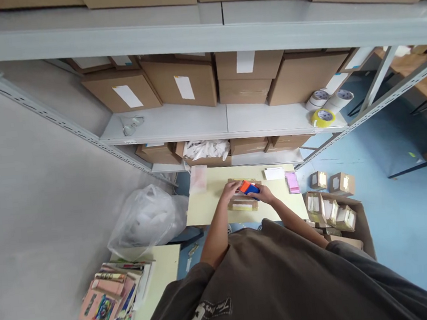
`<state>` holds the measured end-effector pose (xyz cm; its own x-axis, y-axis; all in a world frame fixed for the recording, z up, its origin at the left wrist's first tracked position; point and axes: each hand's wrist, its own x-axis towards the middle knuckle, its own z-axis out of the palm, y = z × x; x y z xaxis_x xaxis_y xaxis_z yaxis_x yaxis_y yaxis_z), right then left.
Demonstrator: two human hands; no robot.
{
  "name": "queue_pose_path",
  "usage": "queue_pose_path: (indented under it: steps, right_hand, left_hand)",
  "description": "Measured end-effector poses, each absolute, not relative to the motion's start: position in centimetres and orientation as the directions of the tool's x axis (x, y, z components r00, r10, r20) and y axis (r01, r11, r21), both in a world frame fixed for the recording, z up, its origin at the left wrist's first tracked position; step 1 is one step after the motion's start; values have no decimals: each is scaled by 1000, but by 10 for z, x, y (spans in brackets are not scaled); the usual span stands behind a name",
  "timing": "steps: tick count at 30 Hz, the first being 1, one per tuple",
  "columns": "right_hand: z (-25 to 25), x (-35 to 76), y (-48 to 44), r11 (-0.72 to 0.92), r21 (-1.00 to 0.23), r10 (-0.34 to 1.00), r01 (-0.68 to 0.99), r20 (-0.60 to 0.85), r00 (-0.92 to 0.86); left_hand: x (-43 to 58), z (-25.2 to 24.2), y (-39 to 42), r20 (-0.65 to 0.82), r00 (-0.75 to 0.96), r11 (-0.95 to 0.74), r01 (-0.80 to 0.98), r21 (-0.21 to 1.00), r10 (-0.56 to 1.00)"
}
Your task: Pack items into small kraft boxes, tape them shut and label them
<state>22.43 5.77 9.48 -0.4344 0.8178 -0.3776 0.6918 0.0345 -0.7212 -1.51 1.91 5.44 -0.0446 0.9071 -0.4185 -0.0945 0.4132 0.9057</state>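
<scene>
Over the pale yellow table (203, 206), a small orange-and-blue block-shaped item (250, 187) is held between my hands. My left hand (230, 189) is closed at its orange end, the fingertips partly hidden. On the blue end, my right hand (264, 194) is closed from the right. Beneath them lies a brown cardboard box (247, 207), mostly covered by the hands and the item, with a pale label or strip on its near part.
A pink-white sheet (198, 178), white papers (274, 173) and a purple pad (292, 182) lie on the table. Shelves (179, 120) rise behind, carrying cartons and tape rolls (322, 118). A carton of small boxes (368, 235) stands right; a plastic bag (147, 219) and books (109, 296) are left.
</scene>
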Motion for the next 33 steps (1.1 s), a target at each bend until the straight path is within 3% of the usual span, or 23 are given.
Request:
queue_pose_path:
  steps: [9,14,20,24,29,33]
  right_hand:
    - [107,223,71,187,-651,805,736,-327,-494]
    - [110,237,77,174,-629,789,758,-372,-490]
    - [114,246,86,156,-658,769,737,-387,-509]
    - [111,257,100,178,-560,771,809,-431,-468]
    - [95,271,109,164,-507,776,846,-464,-428]
    - [87,268,106,152,-478,787,865,-471,-399]
  left_hand:
    - [-7,56,19,-309,-317,332,20,943,897]
    - [-16,62,10,-290,-500,409,145,901,816]
    - [-35,65,-5,-247,-589,471,263,842,770]
    - [-66,59,-7,-255,-703,551,228,803,664]
    - [-88,39,-14,-333,-710,587,139,798,620]
    - [-79,17,-17,-347,-718,636,170,753,604]
